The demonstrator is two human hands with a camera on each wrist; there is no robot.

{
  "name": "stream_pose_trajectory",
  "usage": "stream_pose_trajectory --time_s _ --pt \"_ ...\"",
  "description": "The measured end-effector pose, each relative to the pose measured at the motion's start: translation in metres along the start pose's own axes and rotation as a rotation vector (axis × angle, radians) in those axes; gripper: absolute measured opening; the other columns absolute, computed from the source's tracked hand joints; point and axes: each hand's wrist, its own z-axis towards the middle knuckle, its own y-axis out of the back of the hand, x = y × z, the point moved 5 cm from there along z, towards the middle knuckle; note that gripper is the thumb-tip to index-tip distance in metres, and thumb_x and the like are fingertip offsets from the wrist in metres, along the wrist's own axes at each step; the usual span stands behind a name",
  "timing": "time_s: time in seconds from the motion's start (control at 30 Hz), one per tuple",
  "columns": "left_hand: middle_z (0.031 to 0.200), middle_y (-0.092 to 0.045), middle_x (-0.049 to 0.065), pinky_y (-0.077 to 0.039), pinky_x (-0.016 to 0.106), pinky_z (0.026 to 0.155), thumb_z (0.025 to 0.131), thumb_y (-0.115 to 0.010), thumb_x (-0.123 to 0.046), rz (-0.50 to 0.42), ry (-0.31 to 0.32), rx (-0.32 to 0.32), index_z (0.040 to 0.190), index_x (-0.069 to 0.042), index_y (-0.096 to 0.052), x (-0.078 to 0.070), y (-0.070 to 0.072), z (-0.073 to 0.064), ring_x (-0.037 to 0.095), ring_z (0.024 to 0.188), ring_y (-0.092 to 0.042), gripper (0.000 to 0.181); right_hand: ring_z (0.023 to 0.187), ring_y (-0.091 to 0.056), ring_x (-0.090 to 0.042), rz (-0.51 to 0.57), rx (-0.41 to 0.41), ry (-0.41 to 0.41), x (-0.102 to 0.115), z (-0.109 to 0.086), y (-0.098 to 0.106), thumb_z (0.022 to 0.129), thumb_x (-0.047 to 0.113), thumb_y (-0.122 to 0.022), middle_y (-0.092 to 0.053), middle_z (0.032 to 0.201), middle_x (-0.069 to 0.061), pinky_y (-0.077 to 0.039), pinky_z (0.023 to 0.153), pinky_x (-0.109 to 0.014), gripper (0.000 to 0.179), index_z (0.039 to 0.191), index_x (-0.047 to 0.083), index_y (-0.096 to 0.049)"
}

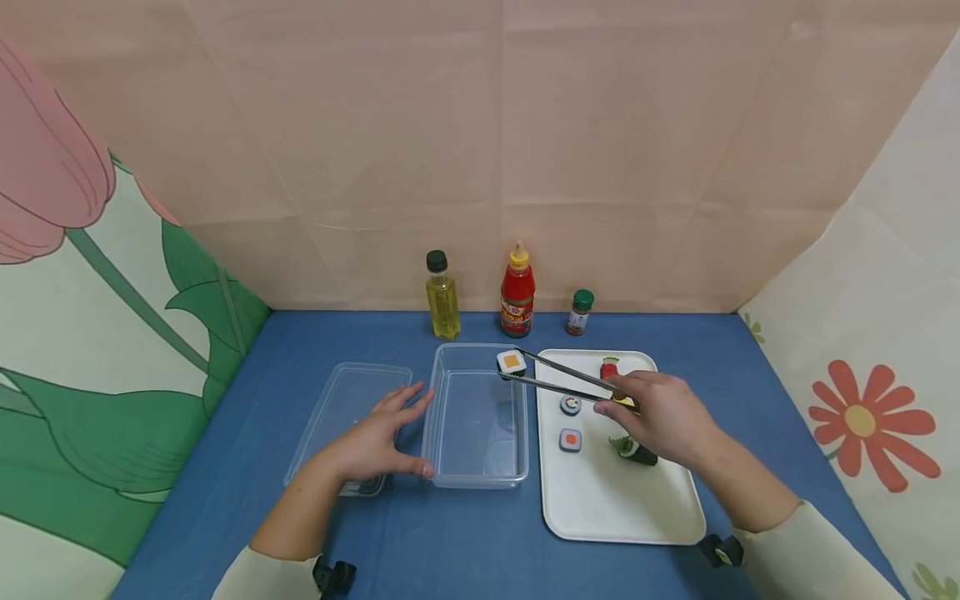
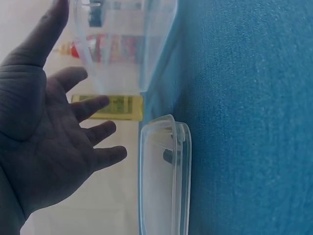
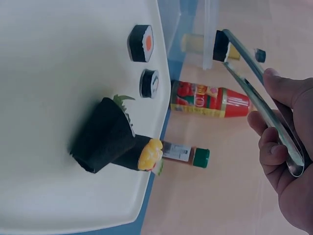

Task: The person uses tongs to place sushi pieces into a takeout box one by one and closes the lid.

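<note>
My right hand [image 1: 663, 412] grips metal tongs [image 1: 566, 386], whose tips pinch a sushi roll [image 1: 512, 362] with an orange centre. That roll is above the right rim of a clear plastic container [image 1: 480, 433]. At the container's left side my left hand [image 1: 382, 442] is spread, fingers straight and holding nothing; in the left wrist view its palm [image 2: 44, 142] shows. Under the right arm lies a white tray [image 1: 622, 508] bearing a small round roll [image 1: 570, 405], a roll with a reddish centre [image 1: 570, 440] and a dark hand roll [image 1: 633, 450]. Another hand roll [image 3: 142, 152] shows in the right wrist view.
A clear plastic lid [image 1: 337, 400] lies left of the container, partly behind my left hand. Along the back wall stand an oil bottle [image 1: 443, 300], a red ketchup bottle [image 1: 517, 296] and a small green-capped jar [image 1: 579, 313]. A blue cloth [image 1: 442, 550] covers the table.
</note>
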Motion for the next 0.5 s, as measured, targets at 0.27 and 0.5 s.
stream_pose_trajectory --time_s 0.27,0.5 --pt "0.173 -0.015 0.008 -0.024 0.077 0.111 0.072 -0.093 -0.051 -0.005 0.024 -0.015 0.165 -0.019 -0.029 0.002 -0.001 0.001 0.047 0.157 -0.006 0.117 0.071 -0.060 -0.010 0.012 -0.013 0.007 0.002 0.008 -0.008 0.089 0.033 -0.085 -0.073 0.087 0.002 -0.051 0.061 -0.027 0.039 0.117 0.006 -0.078" --pt "0.173 -0.016 0.008 -0.023 0.076 0.112 0.071 -0.094 -0.051 -0.021 0.035 -0.015 0.166 -0.020 -0.029 0.002 -0.001 0.000 0.045 0.157 -0.005 0.118 0.072 -0.062 -0.009 0.014 -0.029 0.041 0.005 0.014 -0.014 0.087 0.033 -0.086 -0.074 0.087 0.001 -0.053 0.062 -0.029 0.040 0.115 0.005 -0.078"
